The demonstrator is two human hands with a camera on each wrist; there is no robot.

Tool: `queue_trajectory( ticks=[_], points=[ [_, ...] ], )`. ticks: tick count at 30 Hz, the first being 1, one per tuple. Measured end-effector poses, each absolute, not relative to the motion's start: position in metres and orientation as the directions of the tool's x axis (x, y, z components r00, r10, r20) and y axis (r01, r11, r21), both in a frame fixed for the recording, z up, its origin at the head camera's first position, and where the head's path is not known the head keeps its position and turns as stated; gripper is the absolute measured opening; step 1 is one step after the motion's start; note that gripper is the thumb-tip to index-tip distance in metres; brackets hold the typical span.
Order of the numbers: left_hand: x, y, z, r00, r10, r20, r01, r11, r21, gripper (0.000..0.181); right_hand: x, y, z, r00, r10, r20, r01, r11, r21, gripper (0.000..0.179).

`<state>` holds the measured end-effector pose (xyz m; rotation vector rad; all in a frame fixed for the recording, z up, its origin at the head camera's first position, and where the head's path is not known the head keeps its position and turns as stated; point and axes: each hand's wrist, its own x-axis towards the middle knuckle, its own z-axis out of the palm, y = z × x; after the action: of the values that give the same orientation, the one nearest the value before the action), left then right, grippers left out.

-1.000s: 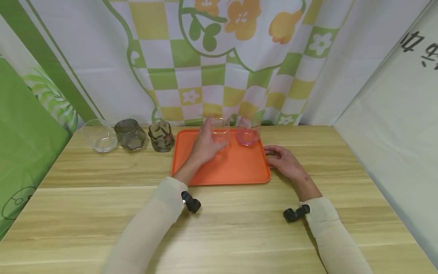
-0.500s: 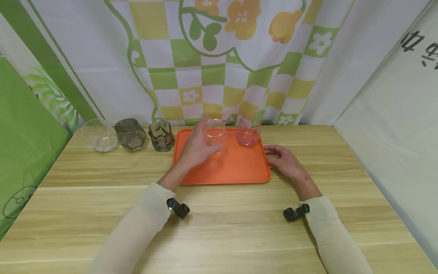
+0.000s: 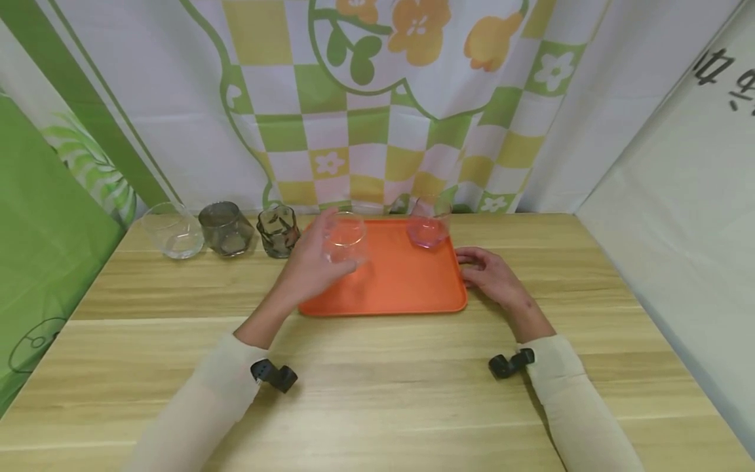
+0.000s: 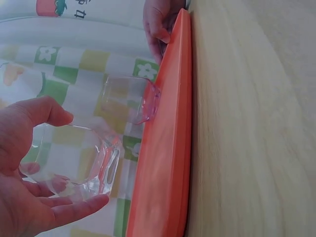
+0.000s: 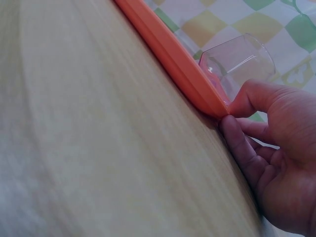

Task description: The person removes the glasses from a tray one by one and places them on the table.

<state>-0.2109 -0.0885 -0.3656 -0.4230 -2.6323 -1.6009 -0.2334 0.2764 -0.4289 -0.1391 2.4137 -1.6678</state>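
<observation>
My left hand (image 3: 307, 265) grips a clear glass (image 3: 346, 237) between thumb and fingers, over the left part of the orange tray (image 3: 407, 288). In the left wrist view this clear glass (image 4: 101, 170) hangs apart from the tray surface, its thick base toward the tray. A glass with a pink base (image 3: 428, 231) stands upright on the tray at the back right. At the tray's right edge, my right hand (image 3: 491, 276) pinches the rim; in the right wrist view the thumb and a finger of this hand (image 5: 281, 153) meet at the tray corner.
Left of the tray, three glasses stand in a row on the wooden table (image 3: 377, 393): a dark patterned glass (image 3: 278, 233), a grey glass (image 3: 226, 229) and a clear glass (image 3: 175, 233). A checkered curtain (image 3: 407, 131) hangs behind the table.
My left hand has moved left and slightly toward me, carrying the clear glass from beside the pink-based glass to the tray's left part. The right hand and tray have stayed still.
</observation>
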Motion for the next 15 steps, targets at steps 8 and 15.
queue_trajectory(
  ticks=[8, 15],
  points=[
    [-0.199, -0.114, -0.362, -0.955, 0.230, 0.186, 0.274, 0.455, 0.847, 0.099, -0.234, 0.277, -0.429, -0.976, -0.190, -0.104, 0.031, 0.352, -0.936, 0.054],
    [-0.191, -0.137, -0.361, -0.959, 0.213, 0.187, 0.268, 0.473, 0.839, 0.094, -0.235, 0.276, -0.432, -0.974, -0.201, -0.103, 0.033, 0.327, -0.945, 0.052]
  ],
)
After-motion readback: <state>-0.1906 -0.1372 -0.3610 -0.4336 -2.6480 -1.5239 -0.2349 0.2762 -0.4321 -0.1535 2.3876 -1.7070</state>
